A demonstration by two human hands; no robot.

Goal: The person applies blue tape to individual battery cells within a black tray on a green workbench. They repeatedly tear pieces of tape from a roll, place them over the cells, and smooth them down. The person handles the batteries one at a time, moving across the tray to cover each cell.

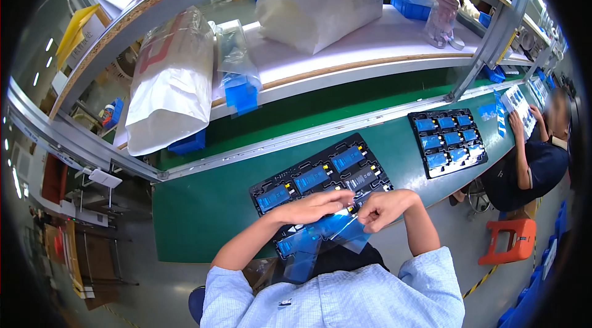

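A black tray (254, 192) with moulded pockets lies before me on the green bench. Several flat, battery-like parts sit in it, most with a blue face, such as the blue part (312, 178); one part (361, 178) shows dark grey. Over the tray's near half my left hand (317, 206) is stretched out flat, fingertips pointing right. My right hand (383, 209) is curled into a pinch close by, with translucent blue film (355, 236) at its fingertips. Another strip of clear blue film (302, 260) hangs over the tray's near edge. My hands hide several pockets.
A second black tray (447, 143) of blue parts lies right on the bench (203, 223). Beyond it sits a co-worker (533, 161) holding a white sheet. The shelf (345, 59) above bears large plastic bags (172, 75) and a clear jar (441, 19). An orange stool (509, 241) stands right.
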